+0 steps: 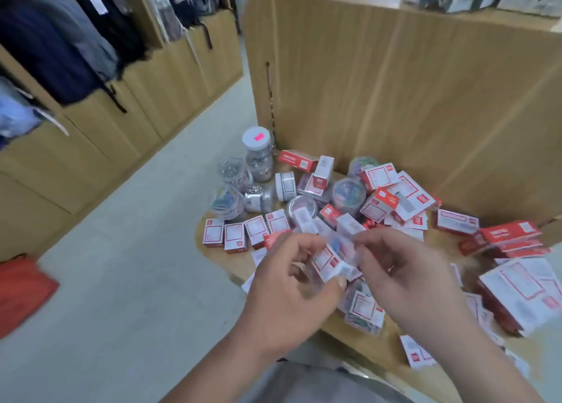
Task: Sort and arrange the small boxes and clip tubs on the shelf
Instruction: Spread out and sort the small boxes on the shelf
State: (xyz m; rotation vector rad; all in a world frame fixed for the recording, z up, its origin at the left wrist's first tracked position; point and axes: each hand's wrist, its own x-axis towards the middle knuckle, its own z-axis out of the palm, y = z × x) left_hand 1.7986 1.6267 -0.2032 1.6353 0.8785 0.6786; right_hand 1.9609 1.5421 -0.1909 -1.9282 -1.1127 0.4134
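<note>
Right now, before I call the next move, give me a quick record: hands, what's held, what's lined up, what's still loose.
left hand: pinches the held pack
right hand: pinches the same pack from the other side
held pack: small, white label with red border; too blurred to tell box from tub
lined up: row of boxes, four upright at the shelf's front left
clip tubs: clustered back left, beside the tall jar with a pink sticker
loose: box pile, jumbled with more tubs
shelf: wooden
</note>
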